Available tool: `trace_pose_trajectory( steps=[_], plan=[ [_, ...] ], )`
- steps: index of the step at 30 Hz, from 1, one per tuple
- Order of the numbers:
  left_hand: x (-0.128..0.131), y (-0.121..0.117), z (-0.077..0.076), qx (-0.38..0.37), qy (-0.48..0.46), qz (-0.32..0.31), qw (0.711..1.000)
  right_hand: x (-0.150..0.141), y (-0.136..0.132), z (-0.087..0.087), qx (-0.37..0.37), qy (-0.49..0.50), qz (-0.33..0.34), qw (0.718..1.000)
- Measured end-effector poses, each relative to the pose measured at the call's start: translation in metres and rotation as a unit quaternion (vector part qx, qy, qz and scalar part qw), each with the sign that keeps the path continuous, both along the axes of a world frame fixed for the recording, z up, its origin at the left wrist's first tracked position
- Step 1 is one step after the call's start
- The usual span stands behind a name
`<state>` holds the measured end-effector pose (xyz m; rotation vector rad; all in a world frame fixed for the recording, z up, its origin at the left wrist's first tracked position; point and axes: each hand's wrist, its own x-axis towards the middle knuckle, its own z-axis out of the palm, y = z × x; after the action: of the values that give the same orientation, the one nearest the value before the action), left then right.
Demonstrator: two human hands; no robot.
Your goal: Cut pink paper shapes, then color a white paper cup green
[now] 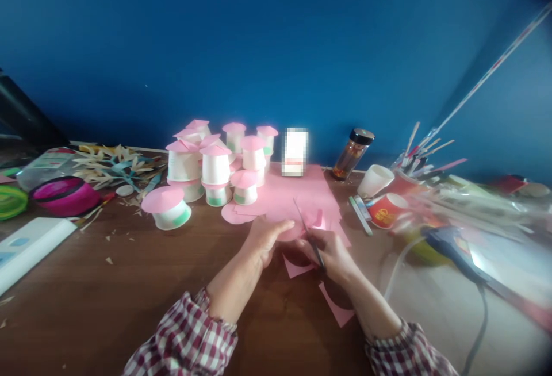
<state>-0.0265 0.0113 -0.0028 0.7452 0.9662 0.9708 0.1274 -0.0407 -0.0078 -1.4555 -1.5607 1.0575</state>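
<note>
My left hand (266,238) pinches a piece of pink paper (287,232) with a rounded edge, thumb on top. In my right hand (336,256) is a pair of scissors (318,249), its blades pointing away from me at the paper's right side. Whether the blades are closed is too blurred to tell. Beneath and beyond both hands lies a stack of pink paper sheets (297,189). Curved pink offcuts (338,309) rest on the table by my right wrist. To the left stand several white paper cups with pink cone tops (215,166), some stacked.
One pink-topped cup (170,209) stands nearer on the left. A lidded bottle (353,154) leans by the blue wall. At right are a red paper cup (388,210), a white cup (375,180) and a corded glue gun (457,252). A white power strip (37,249) lies far left.
</note>
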Motion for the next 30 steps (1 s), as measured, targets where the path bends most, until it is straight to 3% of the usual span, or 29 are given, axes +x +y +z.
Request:
trace_pose_trajectory(
  steps=[6, 15, 25, 30],
  plan=[
    [-0.0016, 0.0005, 0.0011, -0.005, -0.007, -0.017, 1.000, -0.0003, -0.0010, 0.0011, 0.005, -0.009, -0.004, 1.000],
    [-0.0010, -0.0007, 0.0072, -0.019, -0.019, 0.009, 1.000, -0.0020, -0.0025, 0.0024, 0.011, -0.008, -0.011, 1.000],
    [-0.0047, 0.0044, -0.0025, -0.001, -0.024, -0.019, 1.000, -0.0013, -0.0016, 0.0004, 0.039, -0.038, -0.019, 0.998],
    [-0.0050, 0.0047, -0.0014, -0.018, -0.027, 0.001, 0.999, -0.0043, -0.0014, -0.0016, 0.031, -0.022, -0.035, 0.999]
  ],
)
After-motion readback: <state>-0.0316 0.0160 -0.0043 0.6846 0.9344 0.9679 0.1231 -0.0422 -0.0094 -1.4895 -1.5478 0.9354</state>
